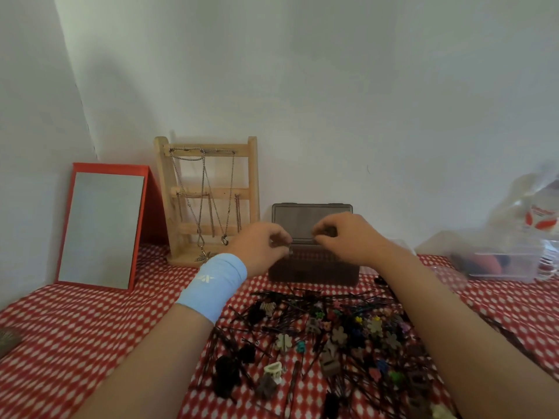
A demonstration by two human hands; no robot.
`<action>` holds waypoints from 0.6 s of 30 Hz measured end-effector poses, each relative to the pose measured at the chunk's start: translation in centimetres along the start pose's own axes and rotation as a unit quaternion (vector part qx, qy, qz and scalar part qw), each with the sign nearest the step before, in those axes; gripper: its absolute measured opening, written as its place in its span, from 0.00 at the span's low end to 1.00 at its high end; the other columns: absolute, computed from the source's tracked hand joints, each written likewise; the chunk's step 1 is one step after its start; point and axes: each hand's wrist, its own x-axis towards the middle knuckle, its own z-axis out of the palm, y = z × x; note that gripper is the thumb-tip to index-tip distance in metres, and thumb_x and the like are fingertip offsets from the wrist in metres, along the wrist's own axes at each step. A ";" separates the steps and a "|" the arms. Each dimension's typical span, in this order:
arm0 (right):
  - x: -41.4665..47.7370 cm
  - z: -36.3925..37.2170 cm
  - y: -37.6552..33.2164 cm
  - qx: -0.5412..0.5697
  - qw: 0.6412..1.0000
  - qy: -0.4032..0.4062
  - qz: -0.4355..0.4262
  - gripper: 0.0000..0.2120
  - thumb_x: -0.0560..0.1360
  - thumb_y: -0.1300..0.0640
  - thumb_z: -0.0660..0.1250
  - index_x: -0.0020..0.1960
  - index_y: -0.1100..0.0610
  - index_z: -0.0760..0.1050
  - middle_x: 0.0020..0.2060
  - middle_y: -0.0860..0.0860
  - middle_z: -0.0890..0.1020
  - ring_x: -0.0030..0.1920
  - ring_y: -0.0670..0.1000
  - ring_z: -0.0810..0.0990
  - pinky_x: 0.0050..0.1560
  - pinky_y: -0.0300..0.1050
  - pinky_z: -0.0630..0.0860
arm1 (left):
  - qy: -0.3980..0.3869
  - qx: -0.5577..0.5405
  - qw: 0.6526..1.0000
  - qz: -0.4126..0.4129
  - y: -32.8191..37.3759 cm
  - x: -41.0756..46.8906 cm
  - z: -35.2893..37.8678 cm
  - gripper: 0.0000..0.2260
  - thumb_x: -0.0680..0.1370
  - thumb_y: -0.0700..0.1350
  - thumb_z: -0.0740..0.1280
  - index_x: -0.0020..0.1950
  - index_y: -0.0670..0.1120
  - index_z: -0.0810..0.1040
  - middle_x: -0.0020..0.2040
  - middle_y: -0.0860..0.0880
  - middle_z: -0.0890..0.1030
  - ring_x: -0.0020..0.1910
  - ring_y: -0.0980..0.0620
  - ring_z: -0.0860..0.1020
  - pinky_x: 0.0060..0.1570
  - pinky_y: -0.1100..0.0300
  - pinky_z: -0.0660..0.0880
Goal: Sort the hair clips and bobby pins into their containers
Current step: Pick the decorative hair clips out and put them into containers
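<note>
A dark brown box (314, 273) stands at the back of the table with its lid (311, 219) upright. Both hands hover over its opening. My left hand (260, 246), with a light blue wristband, pinches something small and dark, seemingly bobby pins. My right hand (348, 237) has its fingers curled just in front of the lid; blur hides whether they hold anything. In front of the box lies a mixed heap of black bobby pins (302, 297) and small coloured hair clips (338, 334). A clear plastic container (499, 267) sits at the right.
A red-framed mirror (101, 228) and a wooden jewellery stand (208, 192) hung with chains lean at the back left. A crumpled plastic bag (538, 207) lies behind the clear container. The red-and-white cloth (90, 328) covers the table; the wall is close behind.
</note>
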 end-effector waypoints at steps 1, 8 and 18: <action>0.1 0.3 0.3 -0.011 1.000 -0.001 0.004 0.13 0.80 0.55 0.68 0.64 0.52 0.80 0.59 0.48 0.83 0.57 0.47 0.79 0.58 0.37 0.70 | 0.007 0.007 1.000 0.002 0.3 0.7 0.2 0.09 0.78 0.45 0.70 0.57 0.51 0.82 0.51 0.57 0.80 0.49 0.58 0.76 0.54 0.63 0.71; 0.1 0.8 -0.6 -0.043 0.999 0.000 -0.033 0.22 0.79 0.60 0.68 0.72 0.50 0.74 0.68 0.49 0.77 0.64 0.49 0.77 0.66 0.43 0.70 | -0.034 0.053 0.998 -0.003 0.3 2.2 0.5 0.16 0.78 0.45 0.70 0.65 0.51 0.79 0.60 0.53 0.80 0.60 0.53 0.77 0.62 0.59 0.70; -1.9 4.0 -6.1 -0.052 0.952 -0.246 -0.175 0.11 0.76 0.54 0.73 0.57 0.46 0.84 0.53 0.40 0.83 0.51 0.40 0.79 0.57 0.38 0.76 | -0.277 0.197 0.939 -0.051 -2.1 -2.5 -2.1 0.10 0.73 0.56 0.73 0.52 0.55 0.83 0.43 0.59 0.81 0.46 0.55 0.79 0.45 0.64 0.73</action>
